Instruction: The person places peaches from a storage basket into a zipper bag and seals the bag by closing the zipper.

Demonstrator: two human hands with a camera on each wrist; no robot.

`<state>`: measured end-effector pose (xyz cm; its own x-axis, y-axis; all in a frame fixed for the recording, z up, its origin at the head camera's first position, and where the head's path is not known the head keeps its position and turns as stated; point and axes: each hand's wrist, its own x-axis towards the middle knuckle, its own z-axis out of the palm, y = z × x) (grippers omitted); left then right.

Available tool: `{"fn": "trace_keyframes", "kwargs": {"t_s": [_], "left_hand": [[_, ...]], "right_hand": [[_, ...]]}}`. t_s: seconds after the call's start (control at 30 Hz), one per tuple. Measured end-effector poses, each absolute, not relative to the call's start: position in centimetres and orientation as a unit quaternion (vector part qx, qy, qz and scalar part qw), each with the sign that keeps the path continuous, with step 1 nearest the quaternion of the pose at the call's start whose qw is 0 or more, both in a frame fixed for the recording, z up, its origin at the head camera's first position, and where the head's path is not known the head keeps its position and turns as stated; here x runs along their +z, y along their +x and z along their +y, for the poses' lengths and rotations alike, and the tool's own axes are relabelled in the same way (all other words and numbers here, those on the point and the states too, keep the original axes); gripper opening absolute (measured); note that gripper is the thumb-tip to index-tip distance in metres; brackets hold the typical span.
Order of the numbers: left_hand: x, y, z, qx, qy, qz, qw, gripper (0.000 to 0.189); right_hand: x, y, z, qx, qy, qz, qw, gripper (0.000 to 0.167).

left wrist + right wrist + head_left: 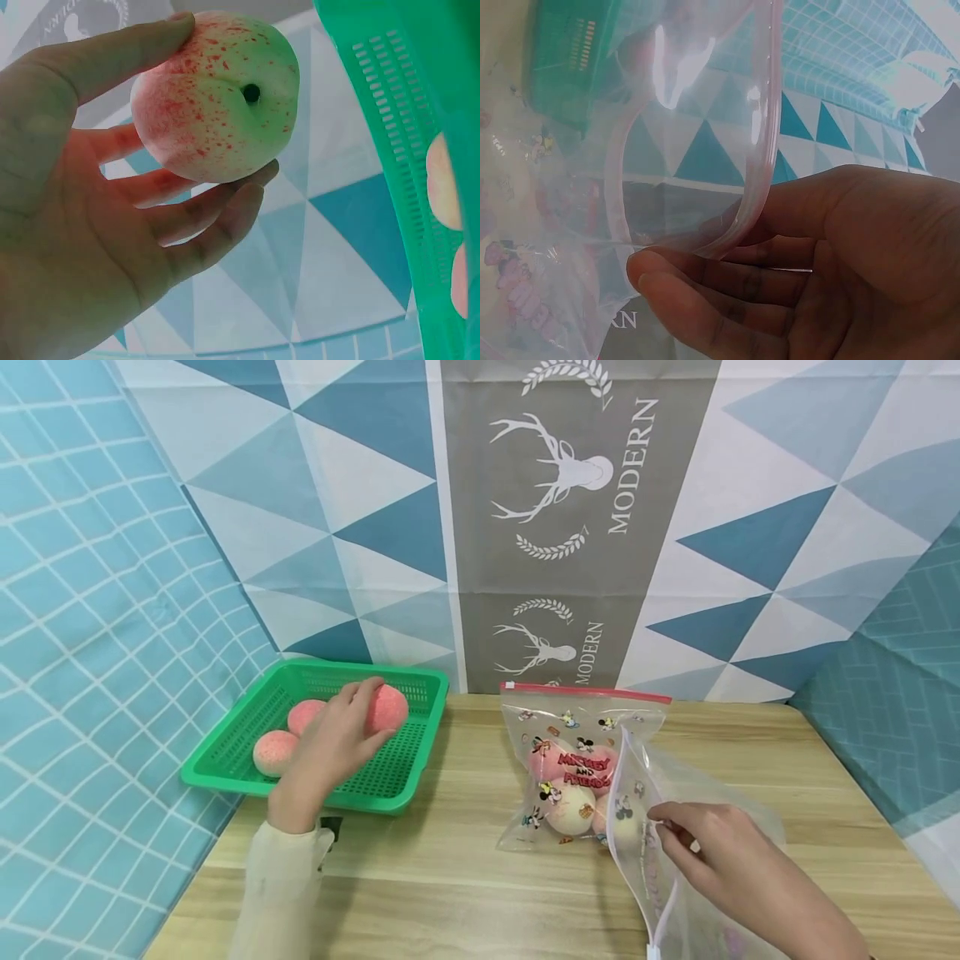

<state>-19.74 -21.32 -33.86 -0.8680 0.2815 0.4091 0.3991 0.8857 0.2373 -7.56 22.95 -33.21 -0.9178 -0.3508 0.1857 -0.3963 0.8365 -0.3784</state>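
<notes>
My left hand (330, 745) grips a peach (221, 97), pink with red speckles and a small dark hole at its stem end, over the green basket (416, 768). Two more pinkish peaches, one of them the speckled peach (275, 753), lie in that basket. On the right, my right hand (723, 852) pinches the mouth edge of a clear zip bag (769, 135), which gapes in the right wrist view. Behind it stands another zip bag (517, 818) with a red top strip, cartoon prints and several peaches inside, partly covered by the gaping bag.
The wooden table (450, 877) runs up to a wall cloth (390, 527) with triangles and deer heads. Blue tiled cloth (97, 610) borders the left side, and a teal cloth (892, 693) the right.
</notes>
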Motion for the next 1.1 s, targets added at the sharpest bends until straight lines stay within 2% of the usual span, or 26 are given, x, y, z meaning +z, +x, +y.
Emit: {"fn": "trace_keyframes", "kwargs": {"t_s": [0.3, 0.57, 0.77, 0.83, 1.0, 1.1], "left_hand": [[-32.9, -18.3, -18.0, -0.211, -0.259, -0.918, 0.215, 0.071], [-32.1, -14.3, -12.7, -0.325, -0.34, -0.87, 0.148, 0.07], [-32.6, -12.8, -10.5, -0.401, -0.396, -0.816, 0.128, 0.069], [-32.7, -12.3, -9.8, -0.457, -0.408, -0.785, 0.094, 0.07], [-33.3, -11.0, -7.9, -0.622, -0.426, -0.656, -0.037, 0.072], [-33.7, -10.7, -7.0, -0.64, -0.436, -0.628, -0.07, 0.071]], "right_hand": [[-33.3, -7.5, 22.5, 0.211, 0.198, -0.956, 0.047, 0.016], [-33.8, -7.2, 21.2, 0.228, 0.27, -0.932, 0.078, 0.016], [-34.1, -6.8, 20.2, 0.253, 0.289, -0.92, 0.078, 0.017], [-34.2, -6.8, 19.9, 0.262, 0.297, -0.915, 0.077, 0.016], [-34.2, -6.6, 19.4, 0.289, 0.306, -0.906, 0.05, 0.014], [-34.0, -6.5, 19.6, 0.303, 0.301, -0.903, 0.04, 0.014]]}}
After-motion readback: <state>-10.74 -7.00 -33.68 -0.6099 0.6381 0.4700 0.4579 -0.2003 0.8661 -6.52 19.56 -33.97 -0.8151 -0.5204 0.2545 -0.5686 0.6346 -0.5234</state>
